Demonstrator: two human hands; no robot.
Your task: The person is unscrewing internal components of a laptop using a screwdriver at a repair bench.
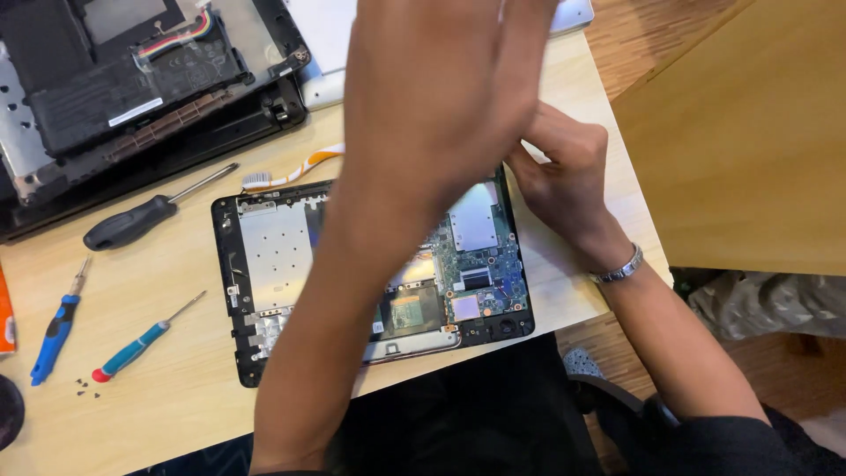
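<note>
Nearest to you lies the opened laptop base, its cover already off, so the metal shielding on one side and the green circuit board on the other are bare; it sits flat at the front edge of the light wooden table. Your left hand is raised above it, blurred, fingers loosely together and seemingly empty, though you cannot be sure from this angle. Your right hand, with a metal bracelet at the wrist, is curled at the far right corner of the base, touching its edge; whether it grips anything there is hidden. A few small dark screws lie loose beside the blue-handled screwdrivers, which suggests the unfastening is largely done, while the board itself is still seated. Further off rest a black-handled screwdriver and an orange-and-white toothbrush, just beyond the base. Farthest, a second laptop lies open with its battery and coloured wires showing.
</note>
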